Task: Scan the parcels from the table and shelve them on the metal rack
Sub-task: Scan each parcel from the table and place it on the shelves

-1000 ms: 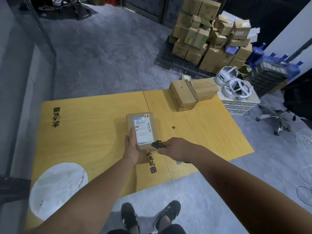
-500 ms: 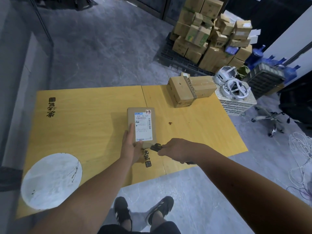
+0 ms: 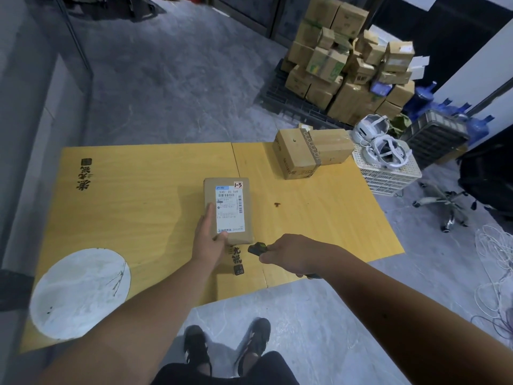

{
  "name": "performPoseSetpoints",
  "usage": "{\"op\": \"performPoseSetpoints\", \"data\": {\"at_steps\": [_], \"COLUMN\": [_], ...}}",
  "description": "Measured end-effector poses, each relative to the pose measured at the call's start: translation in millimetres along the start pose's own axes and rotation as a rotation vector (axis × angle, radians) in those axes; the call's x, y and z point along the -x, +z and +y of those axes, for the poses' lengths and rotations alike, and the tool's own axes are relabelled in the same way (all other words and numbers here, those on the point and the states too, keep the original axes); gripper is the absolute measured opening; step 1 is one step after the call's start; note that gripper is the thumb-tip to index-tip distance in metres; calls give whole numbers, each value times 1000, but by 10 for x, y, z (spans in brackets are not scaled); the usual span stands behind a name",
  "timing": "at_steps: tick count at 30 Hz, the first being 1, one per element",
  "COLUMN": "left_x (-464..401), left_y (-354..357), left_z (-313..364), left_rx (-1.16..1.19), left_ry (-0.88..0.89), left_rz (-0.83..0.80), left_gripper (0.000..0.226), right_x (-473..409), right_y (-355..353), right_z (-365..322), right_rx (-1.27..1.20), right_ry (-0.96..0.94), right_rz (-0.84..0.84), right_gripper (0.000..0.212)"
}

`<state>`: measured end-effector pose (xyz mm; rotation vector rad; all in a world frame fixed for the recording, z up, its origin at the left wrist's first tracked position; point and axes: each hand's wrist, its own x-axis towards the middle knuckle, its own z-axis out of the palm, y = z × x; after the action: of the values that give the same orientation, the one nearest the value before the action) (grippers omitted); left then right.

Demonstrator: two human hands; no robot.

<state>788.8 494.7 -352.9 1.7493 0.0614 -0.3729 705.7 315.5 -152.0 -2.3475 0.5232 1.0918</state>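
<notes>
— While the parcel [image 3: 228, 210] lay flat on the yellow table [image 3: 133, 195], label up, which hand had it?

— The left hand [image 3: 207, 240] gripped its near left corner, fingers along the side, thumb on the near end.

— And the right hand [image 3: 288, 252]?

— It was curled round a black scanner [image 3: 257, 249], just beside the parcel's near right corner, not touching it.

— Anything else on the table?

— A bigger box [image 3: 311, 151] at the far edge, beside a white crate [image 3: 391, 173].

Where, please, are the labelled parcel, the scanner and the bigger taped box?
labelled parcel [image 3: 229, 210], head view, white shipping label.
scanner [image 3: 257, 248], head view, black front end.
taped box [image 3: 330, 144], head view, top face.
</notes>
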Motion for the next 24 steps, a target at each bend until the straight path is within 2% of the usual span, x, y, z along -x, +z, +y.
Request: {"op": "performPoseSetpoints", "data": {"at_steps": [3,7,12,20,24], "left_x": [82,277,648,1798,2381], "left_y": [-89,-307,-873,-1894,-2317], "left_z": [61,211,195,273,164], "left_rx": [60,92,98,152,166], "left_ry": [-75,-60,-50,-99,-57], "left_rz": [72,184,390,875,1129], "left_gripper": [89,85,86,87,90], "right_x": [-48,-145,-336,26,319], "right_y": [19,-23,72,578,992], "right_z": [-7,-244,-805,-2109,-2645], "right_rx": [-15,2,239,571,659], "right_ry": [-42,-150,-359,-806,-948], "right_rz": [-23,-88,-182,-269,-348], "right_gripper": [57,61,55,30,35]}}
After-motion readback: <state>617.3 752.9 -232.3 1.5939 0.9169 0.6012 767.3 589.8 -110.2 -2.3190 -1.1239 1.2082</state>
